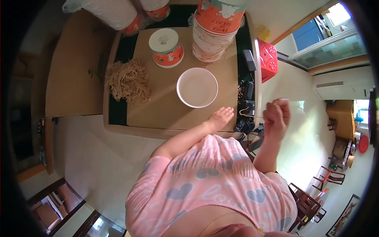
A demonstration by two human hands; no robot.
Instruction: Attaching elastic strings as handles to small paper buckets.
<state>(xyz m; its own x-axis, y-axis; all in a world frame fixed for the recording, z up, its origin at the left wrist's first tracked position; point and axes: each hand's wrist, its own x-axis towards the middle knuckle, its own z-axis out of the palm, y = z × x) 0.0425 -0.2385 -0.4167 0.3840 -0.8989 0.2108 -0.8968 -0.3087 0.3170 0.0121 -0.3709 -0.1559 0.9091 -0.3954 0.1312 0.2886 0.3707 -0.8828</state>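
A round paper tub (197,87) with a white inside stands mouth up on the cardboard sheet (158,114) in front of me. My left hand (221,119) lies near the sheet's front edge, below the tub and apart from it, fingers stretched out and holding nothing visible. Raised beyond the table's right side, my right hand (277,114) has its fingers curled closed; whatever they may hold is hidden. An orange printed tub (167,57) rests upside down behind the open one. Left of them lies a tangled heap of tan cords (128,81).
A tall stack of nested tubs (215,35) stands at the back, with more wrapped stacks (114,15) at the back left. Black adapters and cables (248,106) line the table's right edge. Beyond are a red stool (268,61) and a large cardboard box (75,79) at left.
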